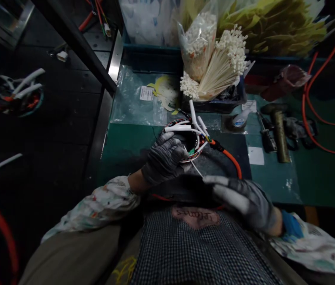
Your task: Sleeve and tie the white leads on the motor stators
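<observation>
A motor stator [182,159], its round winding trailing several white sleeves [178,128], sits at the front of the bench. My gloved left hand [167,156] is closed around its near left side, partly covering it. From the winding's near edge a thin white cable tie [197,168] runs toward me. Its tail reaches the fingertips of my gloved right hand [240,198], which is slightly blurred and closed on it. An orange corrugated cable [231,159] leaves the stator on the right, close beyond my right hand.
White cable ties [217,73] stand in a dark box [215,106] behind the stator. A hammer [280,136], a small bottle [241,118] and an orange hose [305,107] lie to the right. More wired parts [26,97] are at left, beyond a black post [78,41].
</observation>
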The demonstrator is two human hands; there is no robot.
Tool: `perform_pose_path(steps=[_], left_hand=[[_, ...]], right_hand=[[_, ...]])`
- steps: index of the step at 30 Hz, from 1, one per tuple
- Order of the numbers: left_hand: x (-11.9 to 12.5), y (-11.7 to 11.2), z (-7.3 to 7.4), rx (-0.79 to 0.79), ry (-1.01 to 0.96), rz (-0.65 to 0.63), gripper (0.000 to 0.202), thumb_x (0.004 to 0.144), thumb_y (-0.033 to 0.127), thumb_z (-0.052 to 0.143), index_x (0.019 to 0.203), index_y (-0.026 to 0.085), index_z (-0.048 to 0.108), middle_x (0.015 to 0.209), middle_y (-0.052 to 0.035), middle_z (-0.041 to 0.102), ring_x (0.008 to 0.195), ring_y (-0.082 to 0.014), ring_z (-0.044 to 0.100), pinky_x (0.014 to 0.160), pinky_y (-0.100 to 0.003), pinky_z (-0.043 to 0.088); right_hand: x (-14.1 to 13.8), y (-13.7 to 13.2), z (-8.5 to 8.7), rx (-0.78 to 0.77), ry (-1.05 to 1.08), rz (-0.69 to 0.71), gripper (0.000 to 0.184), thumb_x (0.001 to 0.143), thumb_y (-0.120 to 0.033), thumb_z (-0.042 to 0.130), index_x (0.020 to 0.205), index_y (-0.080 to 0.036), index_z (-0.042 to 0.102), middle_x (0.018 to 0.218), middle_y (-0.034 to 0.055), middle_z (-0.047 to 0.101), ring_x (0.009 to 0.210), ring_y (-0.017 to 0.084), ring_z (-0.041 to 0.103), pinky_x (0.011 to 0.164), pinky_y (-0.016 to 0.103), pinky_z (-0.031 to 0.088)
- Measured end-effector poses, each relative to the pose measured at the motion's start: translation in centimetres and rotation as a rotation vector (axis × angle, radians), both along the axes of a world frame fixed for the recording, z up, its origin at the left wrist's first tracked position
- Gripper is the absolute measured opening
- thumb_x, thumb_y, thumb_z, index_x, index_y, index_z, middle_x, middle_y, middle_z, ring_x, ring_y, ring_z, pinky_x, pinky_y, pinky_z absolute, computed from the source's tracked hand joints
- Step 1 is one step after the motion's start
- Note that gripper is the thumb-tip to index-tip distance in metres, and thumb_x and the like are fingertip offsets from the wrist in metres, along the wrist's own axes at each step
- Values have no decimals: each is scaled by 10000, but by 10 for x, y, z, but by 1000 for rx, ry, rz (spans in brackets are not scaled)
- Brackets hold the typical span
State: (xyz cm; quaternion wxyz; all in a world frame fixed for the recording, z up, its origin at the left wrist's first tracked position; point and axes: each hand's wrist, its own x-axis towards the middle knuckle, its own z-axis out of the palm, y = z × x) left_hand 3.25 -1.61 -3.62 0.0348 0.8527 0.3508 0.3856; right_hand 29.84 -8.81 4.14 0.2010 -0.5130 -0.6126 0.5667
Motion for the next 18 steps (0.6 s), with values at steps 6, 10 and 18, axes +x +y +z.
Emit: perform_pose_path(steps=[6, 10, 18], left_hand=[[1, 0, 2, -61, -40, -43, 192, 996, 389, 756, 1112, 243, 715, 1237, -38, 833, 1242, -241, 766, 1217, -485, 507], [5, 0, 5, -39, -96, -15, 156, 980, 372, 786, 1003, 232, 724, 1190, -44, 849, 1173, -230, 800, 1192, -472, 525], [5, 2, 2, -13, -111, -49, 222, 989, 399, 778, 1117, 223, 734, 1151, -64, 850, 1134, -245, 810, 1168, -493, 543]], right_hand=[[-28, 70, -19, 704, -306, 11, 268, 1066, -450, 663, 1151, -272, 845, 1016, 72, 850, 888, 262, 801, 798, 387, 652], [-39, 94, -15, 751, -460, 202, 230, 1043, -373, 690, 1075, -211, 850, 797, 88, 798, 666, 228, 708, 649, 344, 539], [-42, 93, 5, 342, 121, 15, 234, 1022, -451, 749, 1018, -246, 862, 983, 43, 874, 864, 223, 808, 820, 371, 668]])
